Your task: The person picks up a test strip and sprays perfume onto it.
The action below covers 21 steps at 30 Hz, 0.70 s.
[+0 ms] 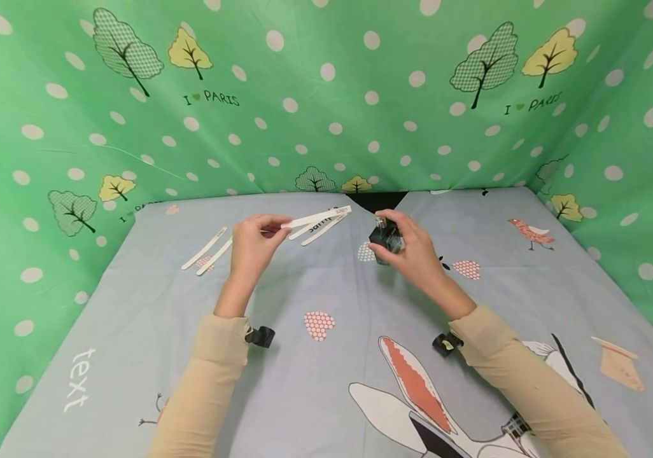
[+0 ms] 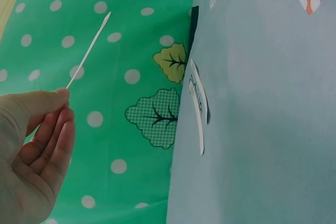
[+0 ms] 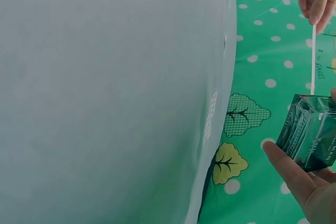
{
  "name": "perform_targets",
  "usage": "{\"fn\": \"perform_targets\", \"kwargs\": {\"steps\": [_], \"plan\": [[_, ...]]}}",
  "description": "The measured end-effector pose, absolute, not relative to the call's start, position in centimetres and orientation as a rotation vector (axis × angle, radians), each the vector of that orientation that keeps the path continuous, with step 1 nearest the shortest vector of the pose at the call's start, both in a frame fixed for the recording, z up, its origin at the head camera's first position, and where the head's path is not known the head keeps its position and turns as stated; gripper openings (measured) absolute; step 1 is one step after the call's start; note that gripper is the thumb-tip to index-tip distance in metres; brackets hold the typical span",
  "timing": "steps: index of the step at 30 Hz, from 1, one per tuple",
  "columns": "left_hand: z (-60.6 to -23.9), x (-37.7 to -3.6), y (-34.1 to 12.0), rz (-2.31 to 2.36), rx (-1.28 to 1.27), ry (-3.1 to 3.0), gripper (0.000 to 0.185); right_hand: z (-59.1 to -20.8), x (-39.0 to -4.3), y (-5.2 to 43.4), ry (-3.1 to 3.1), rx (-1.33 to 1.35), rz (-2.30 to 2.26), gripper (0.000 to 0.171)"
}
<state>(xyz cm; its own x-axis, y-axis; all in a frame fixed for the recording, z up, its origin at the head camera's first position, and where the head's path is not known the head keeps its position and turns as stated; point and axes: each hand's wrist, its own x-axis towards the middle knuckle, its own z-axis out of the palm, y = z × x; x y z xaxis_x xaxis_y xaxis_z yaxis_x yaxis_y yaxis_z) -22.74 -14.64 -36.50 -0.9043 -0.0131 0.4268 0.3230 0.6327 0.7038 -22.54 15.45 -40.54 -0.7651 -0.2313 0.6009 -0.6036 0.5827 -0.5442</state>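
Observation:
My left hand (image 1: 252,248) pinches one end of a white paper perfume test strip (image 1: 323,216), which points right toward the bottle. Seen edge-on in the left wrist view, the strip (image 2: 89,51) is thin and slightly slanted. In my right hand (image 1: 415,248) is a dark green glass perfume bottle (image 1: 382,236), held above the table with a finger at its sprayer top. The right wrist view shows the bottle (image 3: 310,135) tilted, with fingers at its base. Behind the held strip lie two more test strips (image 1: 322,230) on the cloth.
Two further paper strips (image 1: 203,249) lie left of the left hand. A grey-blue printed cloth (image 1: 349,292) covers the table, and a green dotted curtain (image 1: 303,83) hangs behind its far edge. Each wrist carries a small black camera (image 1: 261,336).

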Motion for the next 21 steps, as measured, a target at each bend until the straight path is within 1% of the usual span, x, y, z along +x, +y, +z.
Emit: {"fn": "perform_targets", "kwargs": {"steps": [21], "plan": [[-36.73,-23.76,-15.48,-1.185,-0.213,-2.445,0.017,-40.48,-22.51,15.43,-2.354,0.645,1.075,0.058]]}}
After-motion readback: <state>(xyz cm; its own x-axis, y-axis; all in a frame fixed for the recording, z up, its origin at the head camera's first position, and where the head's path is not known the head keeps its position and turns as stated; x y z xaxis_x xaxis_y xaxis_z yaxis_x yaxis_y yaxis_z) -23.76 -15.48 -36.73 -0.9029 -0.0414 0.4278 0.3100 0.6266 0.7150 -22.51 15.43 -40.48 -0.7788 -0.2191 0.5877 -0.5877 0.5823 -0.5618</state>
